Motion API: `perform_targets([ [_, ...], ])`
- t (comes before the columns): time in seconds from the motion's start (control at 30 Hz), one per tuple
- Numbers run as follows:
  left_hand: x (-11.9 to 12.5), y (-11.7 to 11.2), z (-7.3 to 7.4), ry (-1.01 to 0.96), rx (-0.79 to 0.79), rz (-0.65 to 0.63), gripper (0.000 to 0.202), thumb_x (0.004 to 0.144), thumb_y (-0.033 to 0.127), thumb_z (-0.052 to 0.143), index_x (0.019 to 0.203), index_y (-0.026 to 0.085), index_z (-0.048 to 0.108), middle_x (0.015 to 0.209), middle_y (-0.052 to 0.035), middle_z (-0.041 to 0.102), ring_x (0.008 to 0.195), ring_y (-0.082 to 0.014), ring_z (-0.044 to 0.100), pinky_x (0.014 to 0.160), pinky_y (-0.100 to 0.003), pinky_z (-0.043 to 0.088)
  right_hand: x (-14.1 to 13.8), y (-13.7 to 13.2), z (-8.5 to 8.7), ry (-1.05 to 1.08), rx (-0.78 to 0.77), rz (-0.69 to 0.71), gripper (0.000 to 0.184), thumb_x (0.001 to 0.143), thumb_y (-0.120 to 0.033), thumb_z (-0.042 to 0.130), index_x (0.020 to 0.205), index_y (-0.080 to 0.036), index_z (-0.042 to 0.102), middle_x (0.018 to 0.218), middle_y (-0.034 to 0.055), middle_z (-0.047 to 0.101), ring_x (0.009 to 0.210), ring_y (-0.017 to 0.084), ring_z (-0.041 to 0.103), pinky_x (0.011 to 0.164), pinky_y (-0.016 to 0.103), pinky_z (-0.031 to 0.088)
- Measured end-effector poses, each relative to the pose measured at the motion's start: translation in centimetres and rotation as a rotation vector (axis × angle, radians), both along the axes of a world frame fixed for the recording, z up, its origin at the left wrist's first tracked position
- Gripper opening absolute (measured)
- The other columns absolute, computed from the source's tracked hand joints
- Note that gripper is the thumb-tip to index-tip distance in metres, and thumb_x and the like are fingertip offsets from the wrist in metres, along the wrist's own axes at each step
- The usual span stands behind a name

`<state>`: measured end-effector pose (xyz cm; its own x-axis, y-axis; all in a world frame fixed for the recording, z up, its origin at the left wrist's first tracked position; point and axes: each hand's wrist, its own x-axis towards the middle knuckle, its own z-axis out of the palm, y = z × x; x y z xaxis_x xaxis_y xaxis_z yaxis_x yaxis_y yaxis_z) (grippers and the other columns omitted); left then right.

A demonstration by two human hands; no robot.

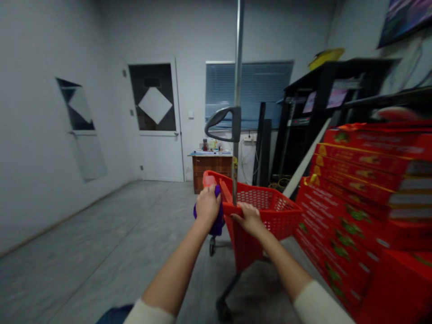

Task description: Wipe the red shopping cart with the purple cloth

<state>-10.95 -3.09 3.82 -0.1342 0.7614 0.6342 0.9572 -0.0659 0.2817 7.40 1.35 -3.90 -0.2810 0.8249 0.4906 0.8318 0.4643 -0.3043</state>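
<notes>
My left hand (208,206) closes around a purple cloth-like item (217,223), which shows on both sides of the fist, close to the near corner of a red plastic mesh shopping basket (270,207). My right hand (249,219) curls over the basket's front rim. The basket sits on a wheeled cart with black legs and small castors (219,288). A metal pole (238,67) rises from the cart, carrying a grey plastic handle (224,124). The basket's interior is mostly hidden from this angle.
Stacked red printed cartons (357,202) tower close on the right, beside a black shelf unit (324,99). Ahead stand a wooden desk (211,170) with small items on it, a white door (155,153) and a window with blue blinds (249,94). Grey floor runs to the left.
</notes>
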Motion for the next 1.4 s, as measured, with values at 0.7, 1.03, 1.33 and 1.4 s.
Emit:
perform_targets([
  [0.7, -0.1, 1.6, -8.9, 0.688, 0.525, -0.337, 0.042, 0.097, 0.019, 0.04, 0.137, 0.023, 0.052, 0.128, -0.0075, 0.064, 0.128, -0.0193, 0.054, 0.111, -0.032, 0.037, -0.4, 0.4, -2.9, 0.001, 0.007, -0.056, 0.047, 0.076, -0.039, 0.071, 0.117, -0.023, 0.053, 0.113, 0.0077, 0.063, 0.106, 0.026, 0.058, 0.094, 0.038, 0.038],
  [1.03, -0.8, 0.6, -2.6, 0.74, 0.441, -0.338, 0.04, 0.097, 0.022, 0.043, 0.136, 0.023, 0.052, 0.154, -0.0077, 0.043, 0.144, -0.0245, 0.035, 0.115, -0.043, 0.034, 2.0, 0.5, -2.1, -0.075, 0.02, 0.159, 0.054, 0.081, -0.05, 0.067, 0.125, -0.021, 0.055, 0.126, 0.0105, 0.061, 0.119, 0.026, 0.053, 0.1, 0.04, 0.038],
  [1.33, -2.9, 2.5, 1.4, 0.841, 0.43, -0.448, 0.037, 0.096, 0.019, 0.047, 0.132, 0.021, 0.054, 0.154, -0.0098, 0.042, 0.147, -0.0274, 0.029, 0.12, -0.052, 0.027, 2.7, 1.4, -4.8, -0.072, -0.047, 0.048, 0.062, 0.081, -0.06, 0.062, 0.13, -0.024, 0.056, 0.128, 0.0114, 0.062, 0.116, 0.03, 0.056, 0.096, 0.044, 0.039],
  [1.4, -3.2, 2.6, 1.7, 0.834, 0.425, -0.45, 0.037, 0.096, 0.02, 0.047, 0.133, 0.021, 0.054, 0.153, -0.0094, 0.043, 0.148, -0.0277, 0.028, 0.12, -0.053, 0.027, 2.3, 1.3, -5.1, -0.048, -0.037, 0.066, 0.058, 0.082, -0.059, 0.06, 0.13, -0.026, 0.057, 0.129, 0.0103, 0.062, 0.116, 0.029, 0.055, 0.096, 0.044, 0.039],
])
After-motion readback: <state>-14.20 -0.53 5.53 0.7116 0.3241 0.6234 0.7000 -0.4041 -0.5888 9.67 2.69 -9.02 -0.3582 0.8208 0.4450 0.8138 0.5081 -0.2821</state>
